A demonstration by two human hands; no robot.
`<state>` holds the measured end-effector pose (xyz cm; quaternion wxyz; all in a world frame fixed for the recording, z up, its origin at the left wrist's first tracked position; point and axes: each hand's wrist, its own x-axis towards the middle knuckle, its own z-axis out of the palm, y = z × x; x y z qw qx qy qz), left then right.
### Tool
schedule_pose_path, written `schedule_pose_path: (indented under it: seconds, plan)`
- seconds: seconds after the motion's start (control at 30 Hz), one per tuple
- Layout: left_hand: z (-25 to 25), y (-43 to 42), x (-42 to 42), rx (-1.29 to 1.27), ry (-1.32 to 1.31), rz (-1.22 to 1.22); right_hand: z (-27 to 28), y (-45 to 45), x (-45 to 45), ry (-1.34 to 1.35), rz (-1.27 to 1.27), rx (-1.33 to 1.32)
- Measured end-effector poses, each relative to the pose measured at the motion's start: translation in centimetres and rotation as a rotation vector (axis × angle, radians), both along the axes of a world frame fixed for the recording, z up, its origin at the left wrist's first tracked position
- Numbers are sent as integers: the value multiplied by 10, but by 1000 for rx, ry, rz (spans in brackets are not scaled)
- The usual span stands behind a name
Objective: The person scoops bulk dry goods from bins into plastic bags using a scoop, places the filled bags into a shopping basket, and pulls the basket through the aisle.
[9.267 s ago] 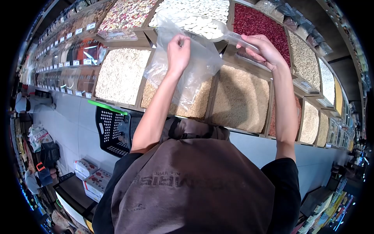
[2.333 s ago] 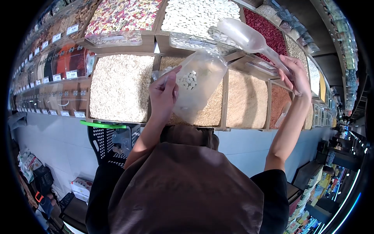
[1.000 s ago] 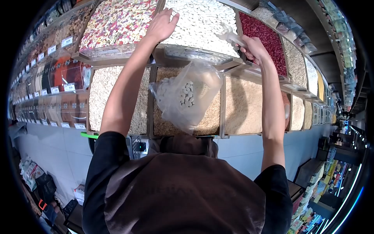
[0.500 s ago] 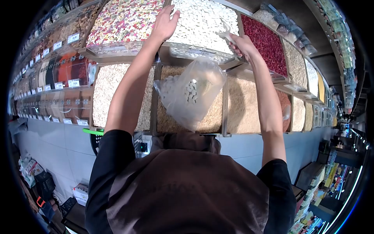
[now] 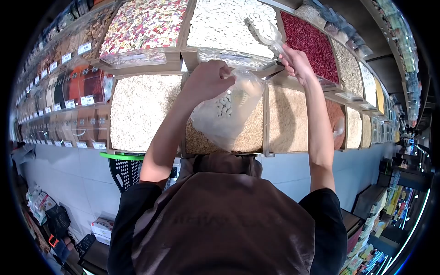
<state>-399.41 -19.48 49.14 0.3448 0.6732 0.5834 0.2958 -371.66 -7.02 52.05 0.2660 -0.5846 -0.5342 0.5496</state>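
Observation:
My right hand [image 5: 297, 64] grips the handle of a clear plastic scoop [image 5: 269, 37], held over the bin of white beans [image 5: 224, 25] at its right side. White beans show in the scoop's bowl. My left hand [image 5: 211, 80] is at the upper left of a translucent plastic bag [image 5: 224, 123], with thumb and fingers curled together at its mouth. Some white beans show inside the bag, which rests on a bin of brown grain [image 5: 197, 135]. The hand covers part of the bag's upper edge.
Dark red beans [image 5: 308, 48] fill the bin to the right, and multicoloured pieces [image 5: 146, 25] the one to the left. Pale flakes [image 5: 144, 110] and tan grain [image 5: 288, 121] flank the bag. Raised clear bin fronts [image 5: 236, 59] divide the rows. A black basket with a green handle [image 5: 121, 156] stands below left.
My left hand has come down from the white beans to the bag's mouth. My right hand has shifted slightly right and down, and the scoop now shows clearly with beans in it.

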Motion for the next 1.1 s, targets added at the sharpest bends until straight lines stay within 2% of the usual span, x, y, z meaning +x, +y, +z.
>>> schedule_pose_path:
  seconds: [0.03,0.1,0.3,0.6,0.8,0.87,1.0,1.07,1.1]
  plan:
    - [-5,1,-2,-1,1,-3,2,-3,2,1,-3,-1]
    - [-18,2,-3,-81,-281,22,3,-10,4,9,0,-7]
    - [-29,8,-1,-100,-591,175,2,-23,16,66,6,-26]
    - [-33,10,1,-150,-877,216,27,-49,54,193,220,-47]
    - [-35,10,2,-137,-926,224,36,-62,74,117,529,-108]
    - [-39,12,1,-132,-934,202,45,-68,69,92,544,-158]
    - [-35,7,0,-121,-945,135,62,-79,47,-83,616,-152]
    - [-32,5,1,-131,-951,127,72,-84,31,-349,691,-126]
    - [-30,5,2,-140,-959,122,76,-88,22,-348,688,-125]
